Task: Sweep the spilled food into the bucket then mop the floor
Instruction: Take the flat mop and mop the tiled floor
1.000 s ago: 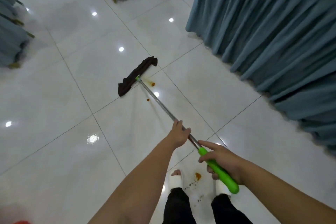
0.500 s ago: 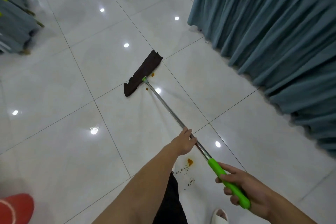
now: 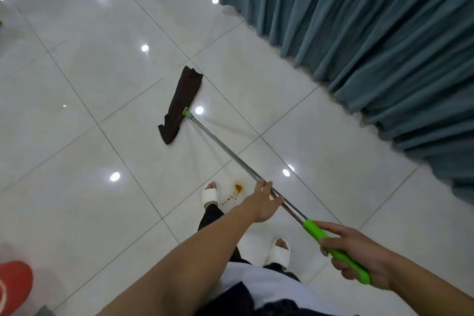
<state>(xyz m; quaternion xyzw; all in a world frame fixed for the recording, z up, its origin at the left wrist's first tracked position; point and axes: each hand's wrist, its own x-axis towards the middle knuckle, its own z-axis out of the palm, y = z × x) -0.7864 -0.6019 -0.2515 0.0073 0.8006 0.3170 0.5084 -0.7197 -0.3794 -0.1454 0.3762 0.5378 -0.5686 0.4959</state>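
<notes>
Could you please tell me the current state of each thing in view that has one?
Mop head: flat on the floor, away from the stain.
Left hand: holds the metal pole.
Right hand: grips the green handle.
Orange stain: unwiped, beside the forward slipper.
Red bucket: at the frame's lower-left edge, contents unseen.

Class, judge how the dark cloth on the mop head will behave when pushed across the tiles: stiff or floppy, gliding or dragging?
Probably floppy: the dark cloth lies creased, its ends uneven. It likely glides, since the tiles look glossy. Its loose ends may fold when the mop pole drives it.
</notes>
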